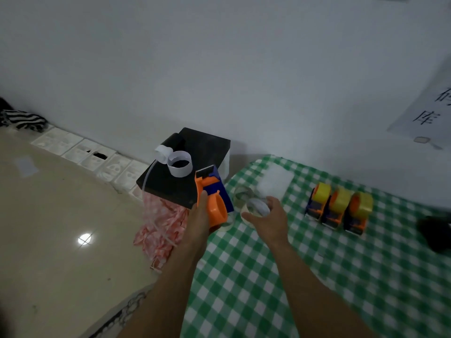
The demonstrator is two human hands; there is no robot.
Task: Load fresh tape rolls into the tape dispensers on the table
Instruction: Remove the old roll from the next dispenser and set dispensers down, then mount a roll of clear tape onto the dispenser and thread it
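Observation:
My left hand [199, 218] grips an orange and blue tape dispenser [214, 193] with no roll in it, held over the table's left edge with its toothed blade pointing away. My right hand [268, 217] closes around a clear tape roll [255, 208] on the green checked tablecloth [268, 276]. A second clear roll [242, 193] lies just behind it. Three orange and blue dispensers [338, 211] carrying yellowish tape rolls stand side by side at the right.
A black box [188, 167] with white empty tape cores [179, 163] on top stands left of the table, against the wall. A pink patterned bag [161, 228] hangs below it. A clear plastic wrapper [274, 180] lies behind the rolls. A dark object [435, 232] sits at the right edge.

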